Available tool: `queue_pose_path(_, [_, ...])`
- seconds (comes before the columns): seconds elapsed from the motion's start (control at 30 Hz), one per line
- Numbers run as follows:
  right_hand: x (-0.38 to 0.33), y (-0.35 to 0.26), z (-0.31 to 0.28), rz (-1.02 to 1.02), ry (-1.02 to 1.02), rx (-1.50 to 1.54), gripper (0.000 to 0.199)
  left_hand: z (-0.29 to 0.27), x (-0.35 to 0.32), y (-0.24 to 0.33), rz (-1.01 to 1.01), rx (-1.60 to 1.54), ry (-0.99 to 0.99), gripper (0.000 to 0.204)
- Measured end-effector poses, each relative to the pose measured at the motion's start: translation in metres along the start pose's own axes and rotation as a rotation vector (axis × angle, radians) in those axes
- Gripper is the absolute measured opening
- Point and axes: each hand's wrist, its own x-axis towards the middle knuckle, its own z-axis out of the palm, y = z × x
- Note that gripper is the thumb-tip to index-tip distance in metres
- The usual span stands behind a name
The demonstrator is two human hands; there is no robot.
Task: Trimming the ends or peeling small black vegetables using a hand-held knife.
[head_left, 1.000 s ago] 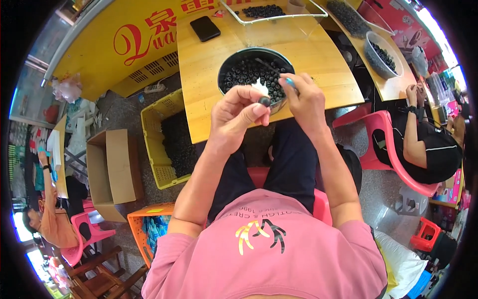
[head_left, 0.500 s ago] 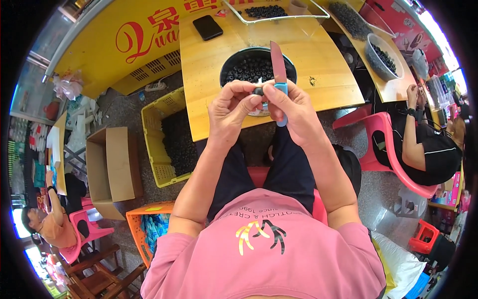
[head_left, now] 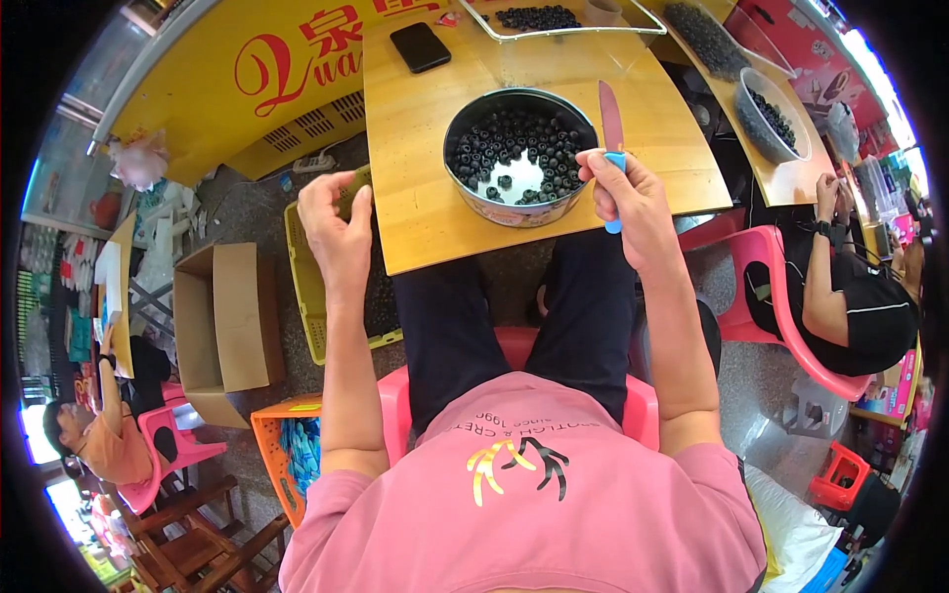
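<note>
In my right hand [head_left: 630, 198] is a small knife [head_left: 613, 127], gripped by its blue handle with the reddish blade pointing up and away. That hand is just beside the right rim of a round metal tin [head_left: 465, 194] at the table's near edge. Small dark round pieces [head_left: 514, 135], several with pale ring-like centres, fill much of the tin, and its pale bottom shows through toward the near side. My left hand [head_left: 338, 225] hovers over the yellow crate [head_left: 308, 296] left of the table, thumb apart from the fingers. I see nothing in it.
A black phone [head_left: 420, 47] and a white-rimmed tray [head_left: 573, 34] with more dark pieces lie farther back on the wooden table [head_left: 405, 158]. An open cardboard box [head_left: 247, 316] stands left of the crate. A person [head_left: 835, 287] sits at the right beside a clear bowl [head_left: 769, 114].
My hands, earlier together over the tin with a small dark round piece between them, are now apart. The left has swung left over the crate; the right has shifted right with the knife.
</note>
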Motion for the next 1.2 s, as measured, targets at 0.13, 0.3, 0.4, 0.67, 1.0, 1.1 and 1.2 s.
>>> queue_pose_path(0.13, [0.0,0.006,0.003,0.029,0.018,-0.046,0.021,0.028,0.025,0.04,0.281,-0.248,-0.295,0.009])
queue_pose_path(0.3, [-0.003,0.004,0.002,0.014,0.008,-0.075,0.021,0.092,0.039,0.071,0.552,0.197,-0.799,0.015])
queue_pose_path(0.4, [-0.007,0.001,-0.004,0.002,0.012,-0.071,0.022,0.123,0.046,0.075,0.596,0.546,-1.133,0.017])
queue_pose_path(0.67, [-0.002,0.006,-0.002,-0.027,0.043,-0.083,0.021,0.102,0.04,0.085,0.142,-0.409,-1.066,0.019])
queue_pose_path(1.0, [-0.006,-0.001,0.031,-0.08,-0.032,-0.074,0.02,0.075,-0.002,0.093,-0.107,-0.958,-0.732,0.021])
queue_pose_path(1.1, [-0.007,-0.003,0.031,-0.066,-0.062,-0.045,0.019,0.07,-0.01,0.101,-0.156,-1.038,-0.662,0.019])
queue_pose_path(1.2, [-0.007,-0.006,0.026,-0.011,-0.092,-0.017,0.017,0.062,-0.013,0.101,-0.269,-1.139,-0.678,0.018])
